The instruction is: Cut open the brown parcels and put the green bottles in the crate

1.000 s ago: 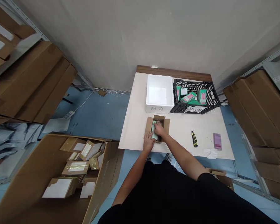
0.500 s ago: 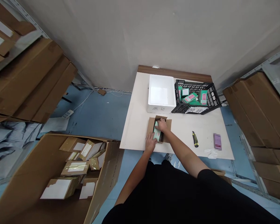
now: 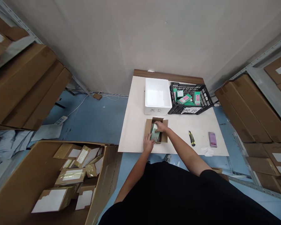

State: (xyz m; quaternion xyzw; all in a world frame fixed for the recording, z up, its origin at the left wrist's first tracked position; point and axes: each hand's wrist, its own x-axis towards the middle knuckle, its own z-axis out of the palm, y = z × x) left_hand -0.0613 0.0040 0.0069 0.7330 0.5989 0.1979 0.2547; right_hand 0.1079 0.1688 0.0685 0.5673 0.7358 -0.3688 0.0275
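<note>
A small open cardboard box (image 3: 148,126) stands near the front edge of the table, its flaps folded outward. Inside its opening sits a pale green box (image 3: 155,136), tilted a little. My right hand (image 3: 161,127) reaches in from the right, its thumb and fingers closed around the far end of the green box. At the near left corner of the cardboard box is my left hand (image 3: 148,143), fingers gripping its edge beside the green box. What lies deeper in the cardboard box is hidden.
Behind stand a white foam box (image 3: 158,110) and a black crate (image 3: 175,109) holding several green-and-pink boxes. A yellow-black utility knife (image 3: 191,138), crumpled white plastic (image 3: 207,151) and a blurred purple item (image 3: 212,139) lie right. A large carton (image 3: 112,165) of taped parcels stands left.
The green box now sits more tilted and higher in the opening, with my right hand around its far end. My left hand has shifted off it toward the carton's edge. The view moved slightly.
</note>
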